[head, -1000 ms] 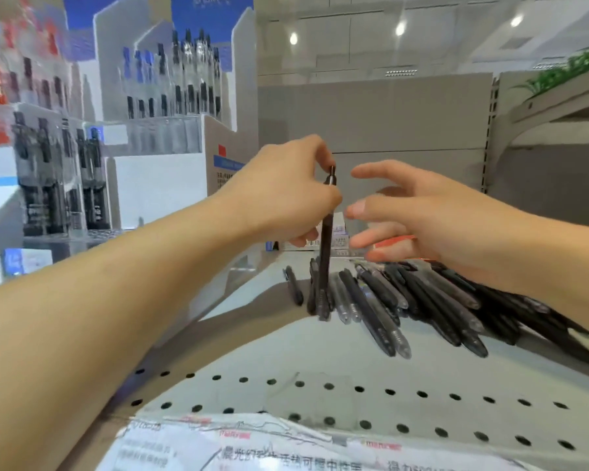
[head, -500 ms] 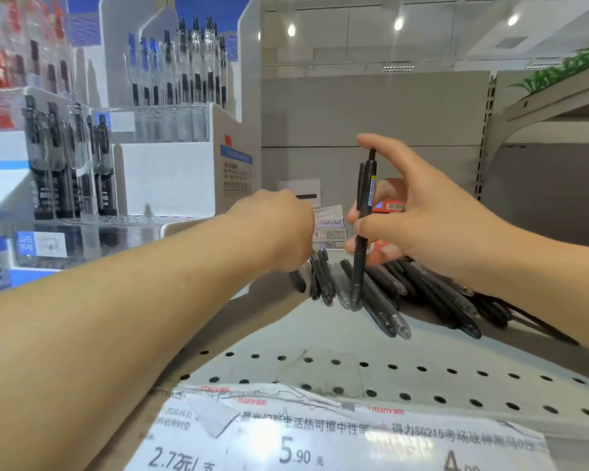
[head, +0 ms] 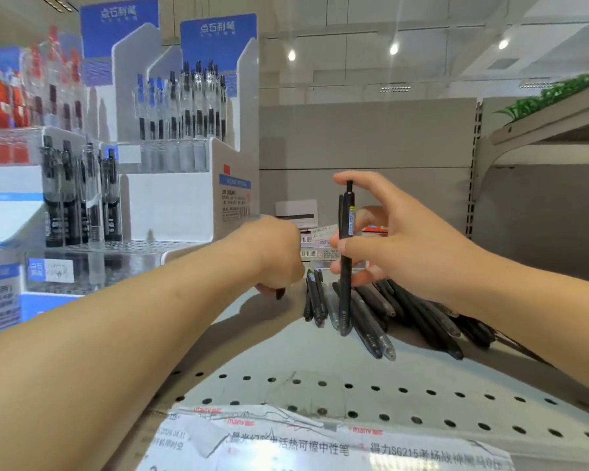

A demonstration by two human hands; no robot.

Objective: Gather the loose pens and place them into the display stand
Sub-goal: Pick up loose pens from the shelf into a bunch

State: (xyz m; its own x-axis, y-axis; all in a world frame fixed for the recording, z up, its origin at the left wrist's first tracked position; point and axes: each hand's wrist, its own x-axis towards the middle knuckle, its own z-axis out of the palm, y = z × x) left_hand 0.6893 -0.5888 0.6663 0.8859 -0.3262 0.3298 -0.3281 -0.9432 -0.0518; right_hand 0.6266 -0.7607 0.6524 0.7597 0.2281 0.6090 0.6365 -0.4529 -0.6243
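My right hand holds a black pen upright, index fingertip on its top, thumb and fingers round its barrel, tip down over the pile. A heap of loose black pens lies on the perforated shelf. My left hand is down at the left end of the pile with curled fingers; a dark pen end pokes out beneath it. The white display stand with upright pens stands at the left.
More pen displays fill the far left. Small boxes and labels sit behind the pile against the grey back panel. A price strip runs along the shelf's front edge. A bracket and upper shelf are at right.
The upright pen passed from my left hand to my right hand. My left hand dropped to the pile's left end and closed over a pen there. The view tilted and moved closer.
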